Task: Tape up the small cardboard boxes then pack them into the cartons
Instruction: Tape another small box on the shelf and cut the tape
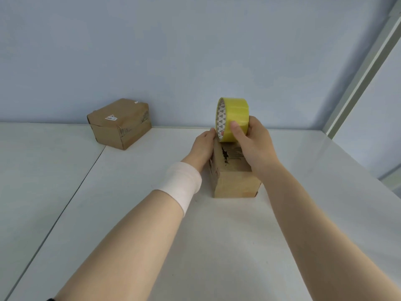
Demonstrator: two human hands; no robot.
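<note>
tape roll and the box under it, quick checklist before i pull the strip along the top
1. Right hand grips tape roll: ok.
2. Roll stands on edge over the far end of the small box: ok.
3. Left hand against that box's far left corner: ok.
4. Tape end stuck to the box: cannot tell.
5. Box flat on the table: ok.
6. Second box far left, out of the way: ok.

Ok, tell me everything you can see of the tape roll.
The tape roll is a glossy yellow ring of tape on a white core printed with small dark marks. It stands on edge over the far end of the small box, seemingly touching its top. The right hand grips it, thumb on the outer face; the left hand meets its lower rim.
</note>
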